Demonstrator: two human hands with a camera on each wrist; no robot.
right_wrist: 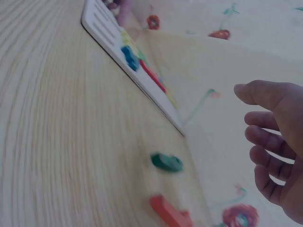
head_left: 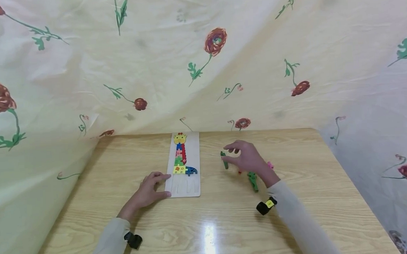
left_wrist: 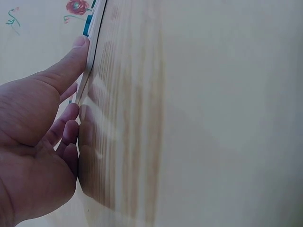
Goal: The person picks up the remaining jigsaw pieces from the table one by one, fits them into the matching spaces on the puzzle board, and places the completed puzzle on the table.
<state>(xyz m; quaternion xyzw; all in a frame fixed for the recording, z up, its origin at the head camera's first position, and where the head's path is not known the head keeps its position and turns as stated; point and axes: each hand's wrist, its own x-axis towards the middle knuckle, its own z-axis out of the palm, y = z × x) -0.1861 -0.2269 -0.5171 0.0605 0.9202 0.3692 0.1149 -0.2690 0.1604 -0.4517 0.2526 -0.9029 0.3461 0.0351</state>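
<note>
A white puzzle board (head_left: 192, 152) lies on the table, bearing a partly assembled giraffe with a yellow head (head_left: 180, 138), coloured neck pieces and a blue piece (head_left: 191, 170) at its rear. My left hand (head_left: 146, 191) touches the board's left edge with thumb and fingertips spread. To the right, my right hand (head_left: 248, 157) hovers over a dark green piece (head_left: 224, 162), fingers loosely bent. The right wrist view shows a gap between that hand (right_wrist: 279, 142) and a green piece (right_wrist: 166, 162) on the table, with nothing held.
Another green piece (head_left: 253, 181) lies below the right forearm, near a pink piece (head_left: 270, 165) and a mostly hidden red piece (head_left: 240, 172). Outlined slots (head_left: 186, 185) show at the board's lower end. A flowered cloth (head_left: 173, 67) hangs behind the wooden table (head_left: 167, 227).
</note>
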